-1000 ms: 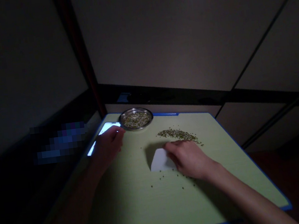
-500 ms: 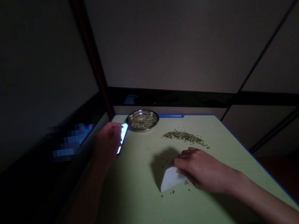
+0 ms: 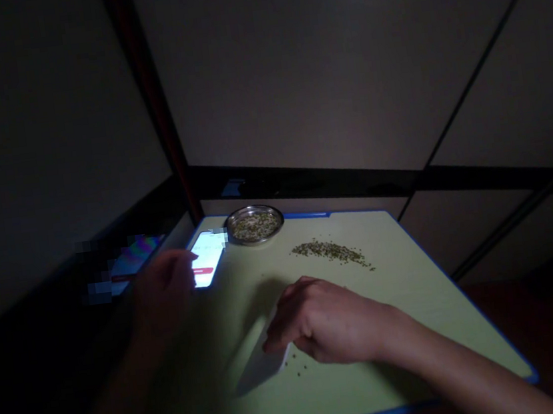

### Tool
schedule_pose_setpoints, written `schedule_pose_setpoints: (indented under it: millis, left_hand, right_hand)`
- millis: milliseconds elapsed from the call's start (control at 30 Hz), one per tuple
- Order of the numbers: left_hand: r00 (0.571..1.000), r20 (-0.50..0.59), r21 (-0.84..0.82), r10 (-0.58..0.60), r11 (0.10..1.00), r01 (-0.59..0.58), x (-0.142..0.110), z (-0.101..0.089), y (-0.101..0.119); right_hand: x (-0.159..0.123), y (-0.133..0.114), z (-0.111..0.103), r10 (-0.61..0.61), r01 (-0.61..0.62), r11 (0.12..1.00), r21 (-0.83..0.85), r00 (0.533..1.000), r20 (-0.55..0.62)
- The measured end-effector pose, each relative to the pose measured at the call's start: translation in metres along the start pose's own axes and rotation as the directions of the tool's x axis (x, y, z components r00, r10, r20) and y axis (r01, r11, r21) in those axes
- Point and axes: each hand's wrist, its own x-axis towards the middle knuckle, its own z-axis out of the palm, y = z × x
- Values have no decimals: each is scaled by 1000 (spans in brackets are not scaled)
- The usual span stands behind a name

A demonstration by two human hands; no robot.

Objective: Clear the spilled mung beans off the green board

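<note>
My right hand (image 3: 316, 323) grips a thin white card (image 3: 263, 363) between thumb and fingers. The card slants down towards the tabletop, its lower edge blurred. A few loose mung-bean-like green grains (image 3: 297, 365) lie just right of the card. Beyond this hand, a long heap of the same green grains (image 3: 330, 252) is spread on the table. My left hand (image 3: 168, 284), dark and with curled fingers, is at the left edge of a lit phone (image 3: 207, 259). Whether it touches the phone I cannot tell.
A round steel bowl (image 3: 229, 229) with green grains inside stands at the table's back left, beside the phone. The pale green table (image 3: 376, 362) has a blue rim. Behind it rise panelled walls (image 3: 292, 84) with a dark band. The surroundings are dim.
My right hand has moved left and nearer with the white card, which now tilts more. My left hand has drawn back left, uncovering more of the phone's screen. The view has shifted slightly.
</note>
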Motion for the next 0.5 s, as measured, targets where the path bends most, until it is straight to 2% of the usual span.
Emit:
schedule_pose_setpoints:
  millis: [100, 167, 267, 367, 500]
  left_hand:
    - [991, 124, 113, -56, 993, 42, -21, -9, -13]
    - [983, 145, 185, -112, 979, 85, -38, -15, -21]
    - [973, 138, 180, -184, 971, 158, -62, -22, -28]
    - [959, 149, 129, -240, 967, 222, -80, -25, -34]
    - [942, 184, 121, -280, 958, 261, -89, -24, -45]
  right_hand:
    - [-9, -3, 18, -48, 47, 998, -32, 999, -9]
    - [-21, -4, 34, -43, 41, 996, -79, 999, -24]
    - [-45, -7, 51, 7, -15, 992, -127, 998, -62]
    - [-67, -13, 56, 96, -110, 983, -145, 991, -98]
    - [-91, -24, 55, 207, -222, 968, -115, 970, -129]
